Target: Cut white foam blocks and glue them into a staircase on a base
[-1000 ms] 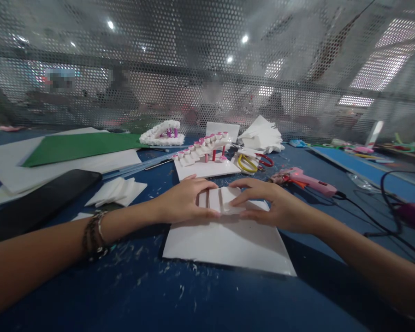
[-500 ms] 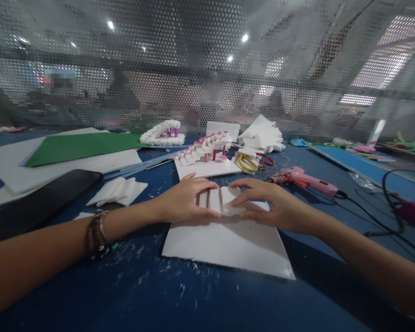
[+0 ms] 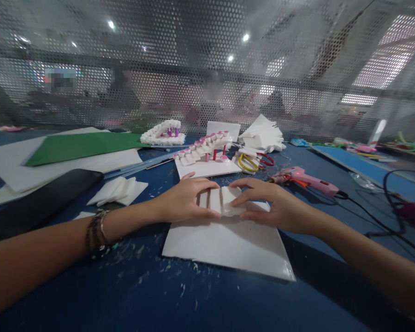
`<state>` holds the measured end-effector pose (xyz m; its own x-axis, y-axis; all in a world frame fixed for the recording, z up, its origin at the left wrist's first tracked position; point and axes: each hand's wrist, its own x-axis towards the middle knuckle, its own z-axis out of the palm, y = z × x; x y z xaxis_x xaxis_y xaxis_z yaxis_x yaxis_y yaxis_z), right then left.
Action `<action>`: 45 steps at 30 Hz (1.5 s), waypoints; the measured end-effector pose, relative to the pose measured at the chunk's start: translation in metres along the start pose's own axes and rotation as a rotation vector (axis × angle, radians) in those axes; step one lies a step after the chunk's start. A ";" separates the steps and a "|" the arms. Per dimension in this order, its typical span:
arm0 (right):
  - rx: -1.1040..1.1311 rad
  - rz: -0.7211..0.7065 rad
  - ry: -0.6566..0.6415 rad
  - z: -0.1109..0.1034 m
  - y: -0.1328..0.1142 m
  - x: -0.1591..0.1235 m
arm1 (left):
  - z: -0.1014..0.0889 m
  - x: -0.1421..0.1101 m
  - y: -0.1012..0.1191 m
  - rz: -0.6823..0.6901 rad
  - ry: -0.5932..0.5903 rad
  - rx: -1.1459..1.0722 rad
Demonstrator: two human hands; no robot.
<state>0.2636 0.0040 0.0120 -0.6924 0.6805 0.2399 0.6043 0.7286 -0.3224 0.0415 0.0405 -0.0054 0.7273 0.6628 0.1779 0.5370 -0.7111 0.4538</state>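
Small white foam pieces [image 3: 218, 201] stand side by side on a white foam sheet [image 3: 228, 246] that lies on the blue table. My left hand [image 3: 181, 202] presses against them from the left with closed fingers. From the right, my right hand [image 3: 273, 205] pinches the same pieces, its fingertips meeting the left hand's over them. A beaded bracelet circles my left wrist.
Behind the hands stand two white foam stair models with pink posts [image 3: 203, 152] [image 3: 163, 133]. Scissors [image 3: 252, 161] and a pink glue gun [image 3: 306, 180] with a black cord lie to the right. A black phone [image 3: 38, 203], cut foam squares [image 3: 119, 191] and green paper [image 3: 79, 145] are at left.
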 end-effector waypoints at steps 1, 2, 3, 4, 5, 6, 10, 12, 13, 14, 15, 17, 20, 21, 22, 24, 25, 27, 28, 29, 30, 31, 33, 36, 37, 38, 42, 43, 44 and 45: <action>0.003 0.000 0.000 0.000 0.000 0.000 | 0.000 0.000 0.000 -0.001 -0.001 -0.002; 0.005 -0.002 -0.001 0.000 0.000 0.000 | 0.000 0.000 0.000 -0.002 -0.002 -0.003; 0.006 -0.004 -0.001 0.000 0.000 0.000 | -0.001 0.001 0.000 -0.001 -0.003 -0.004; 0.006 -0.006 -0.002 0.000 0.000 0.000 | -0.001 0.001 0.000 0.001 -0.003 -0.006; 0.005 -0.008 -0.002 0.000 0.000 0.001 | -0.001 0.001 0.000 0.002 -0.002 -0.007; 0.003 -0.010 -0.003 -0.001 0.000 0.001 | -0.001 0.001 0.000 0.005 -0.002 -0.008; -0.002 -0.017 0.000 -0.001 0.001 0.001 | -0.001 0.000 0.000 0.005 -0.002 -0.006; -0.001 -0.024 0.005 0.000 0.001 0.001 | -0.001 0.000 0.000 0.007 -0.002 -0.005; -0.001 -0.026 0.007 0.000 0.001 0.001 | -0.001 0.000 0.000 0.009 -0.003 -0.004; -0.001 -0.027 0.008 0.000 0.002 0.001 | -0.001 0.000 0.000 0.011 -0.004 -0.004; 0.000 -0.027 0.009 0.000 0.002 0.000 | -0.001 0.001 0.000 0.011 -0.004 -0.002; 0.006 -0.031 0.011 0.001 0.002 0.000 | -0.001 0.001 0.000 0.008 -0.003 0.004; 0.015 -0.040 0.011 0.001 0.002 0.000 | 0.000 0.001 -0.001 0.006 -0.002 0.008; 0.014 -0.038 0.011 0.001 0.002 0.000 | 0.000 0.001 -0.001 0.006 -0.001 0.006; 0.013 -0.034 0.011 0.001 0.003 0.000 | 0.001 0.001 -0.001 0.006 -0.002 0.004; 0.007 -0.028 0.010 0.001 0.003 0.000 | 0.000 0.000 -0.001 0.003 -0.004 -0.001; 0.003 -0.026 0.009 0.001 0.003 -0.001 | 0.000 0.000 -0.001 0.001 -0.004 -0.002; -0.003 -0.028 0.010 0.001 0.002 -0.001 | 0.000 0.000 0.000 -0.003 -0.003 -0.001; -0.004 -0.028 0.010 0.001 0.002 -0.001 | 0.000 0.000 0.000 -0.002 0.000 0.002; -0.003 -0.028 0.009 0.000 0.001 -0.001 | -0.001 0.000 0.000 0.000 0.003 0.004; -0.002 -0.028 0.008 0.000 0.001 0.000 | -0.001 0.000 0.000 0.001 0.005 0.006; -0.001 -0.028 0.008 0.000 0.001 0.000 | -0.001 0.000 0.000 0.001 0.007 0.008; 0.000 -0.026 0.008 0.000 0.001 0.000 | -0.001 0.000 0.001 0.000 0.010 0.009; 0.002 -0.021 0.007 0.001 0.002 0.000 | -0.001 0.000 0.001 -0.004 0.008 0.007; 0.004 -0.022 0.006 0.001 0.002 0.000 | -0.001 0.000 0.002 -0.004 0.007 0.006; 0.007 -0.024 0.005 0.001 0.002 0.000 | -0.001 0.000 0.002 -0.004 0.006 0.004; 0.010 -0.025 0.012 0.001 0.002 -0.001 | -0.001 0.000 0.002 -0.006 0.005 0.004; 0.008 -0.023 0.011 0.001 0.002 -0.001 | -0.001 0.000 0.002 -0.006 0.007 0.005; 0.006 -0.023 0.010 0.001 0.002 -0.001 | -0.001 -0.001 0.002 -0.005 0.008 0.007; 0.004 -0.023 0.008 0.001 0.002 -0.001 | -0.001 -0.001 0.002 -0.003 0.010 0.008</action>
<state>0.2651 0.0046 0.0102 -0.7029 0.6641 0.2548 0.5868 0.7438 -0.3201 0.0416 0.0391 -0.0043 0.7213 0.6673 0.1856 0.5424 -0.7109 0.4477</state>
